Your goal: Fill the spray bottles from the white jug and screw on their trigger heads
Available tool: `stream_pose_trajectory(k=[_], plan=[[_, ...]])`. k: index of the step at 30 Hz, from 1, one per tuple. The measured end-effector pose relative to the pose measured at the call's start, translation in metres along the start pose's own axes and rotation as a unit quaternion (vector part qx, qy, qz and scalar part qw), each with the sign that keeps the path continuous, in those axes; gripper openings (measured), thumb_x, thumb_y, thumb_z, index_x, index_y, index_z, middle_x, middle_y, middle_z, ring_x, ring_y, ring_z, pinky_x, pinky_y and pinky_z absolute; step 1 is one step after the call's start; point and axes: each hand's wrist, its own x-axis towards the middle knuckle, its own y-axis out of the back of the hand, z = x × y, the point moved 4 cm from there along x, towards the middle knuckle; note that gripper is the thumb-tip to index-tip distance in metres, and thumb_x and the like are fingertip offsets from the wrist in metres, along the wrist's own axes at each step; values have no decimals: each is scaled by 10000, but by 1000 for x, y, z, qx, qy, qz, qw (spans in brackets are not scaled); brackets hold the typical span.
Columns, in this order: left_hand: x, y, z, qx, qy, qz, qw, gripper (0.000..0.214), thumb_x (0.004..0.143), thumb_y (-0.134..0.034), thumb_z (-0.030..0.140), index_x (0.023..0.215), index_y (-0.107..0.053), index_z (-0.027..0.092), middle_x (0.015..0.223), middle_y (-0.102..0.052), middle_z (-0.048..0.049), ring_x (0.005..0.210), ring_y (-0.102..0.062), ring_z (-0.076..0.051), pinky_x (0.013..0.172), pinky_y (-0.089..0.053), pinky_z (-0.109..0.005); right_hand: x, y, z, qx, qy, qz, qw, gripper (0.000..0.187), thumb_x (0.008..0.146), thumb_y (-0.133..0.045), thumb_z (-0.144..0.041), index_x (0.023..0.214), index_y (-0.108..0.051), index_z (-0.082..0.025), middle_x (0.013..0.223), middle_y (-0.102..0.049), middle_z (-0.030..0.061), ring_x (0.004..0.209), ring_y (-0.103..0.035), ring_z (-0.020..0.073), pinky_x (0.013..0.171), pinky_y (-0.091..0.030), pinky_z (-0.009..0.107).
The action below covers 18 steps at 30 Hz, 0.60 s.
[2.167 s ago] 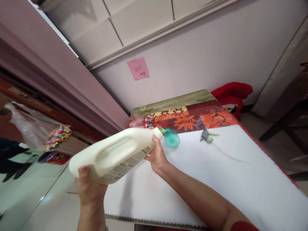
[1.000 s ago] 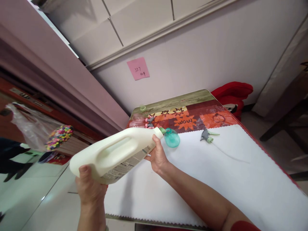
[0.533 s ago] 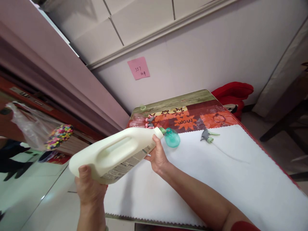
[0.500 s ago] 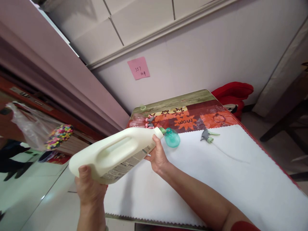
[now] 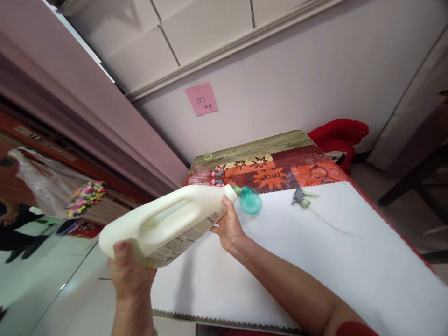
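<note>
A large cream detergent jug (image 5: 164, 219) with a moulded handle is tilted, its green spout pointing right. My left hand (image 5: 129, 268) grips the jug's base end, thumb on top. Near the neck, my right hand (image 5: 229, 228) holds the jug with its thumb up against it. The spout meets the mouth of a small teal spray bottle (image 5: 250, 200), which stands on the white cloth without its top. Whether liquid is flowing I cannot tell. To the right lies a grey and green spray trigger head (image 5: 301, 198) with a long thin tube.
Pink-topped clear spray bottles (image 5: 206, 176) lie behind the jug. A green ring-shaped cap (image 5: 207, 157) sits at the table's back edge. The white cloth (image 5: 297, 261) covers the table's front. A red plush object (image 5: 339, 135) is behind the table, and a person's legs show far left.
The jug and both my hands are almost still. At the far left, another person's hand has come into view.
</note>
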Motion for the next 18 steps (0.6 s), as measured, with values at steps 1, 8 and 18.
stream_pose_trajectory(k=[1, 8, 18], plan=[[0, 0, 0, 0, -1, 1, 1000, 589, 588, -788, 646, 968, -718, 201, 985, -756, -54, 1160, -636, -339, 971, -555, -461, 0, 0, 0, 1, 0, -1, 1000, 506, 754, -626, -642, 1123, -670, -299, 1035, -737, 19, 991, -634, 241, 791, -500, 357], [-3, -3, 5, 6, 8, 2, 1000, 672, 529, -803, 695, 952, -709, 180, 1015, -750, -70, 1142, -641, -347, 996, -538, -477, 0, 1, 1, 1, 0, -1, 1000, 505, 754, -624, -639, 1115, -679, -290, 1021, -740, 21, 983, -636, 239, 783, -500, 350], [-5, -5, 7, 6, -3, 6, 1000, 639, 555, -792, 672, 945, -705, 173, 1021, -748, -86, 1148, -638, -361, 984, -547, -488, 1, 0, 1, 2, -1, -7, 1000, 499, 769, -614, -641, 1130, -673, -302, 1043, -737, 18, 995, -632, 240, 791, -495, 354]])
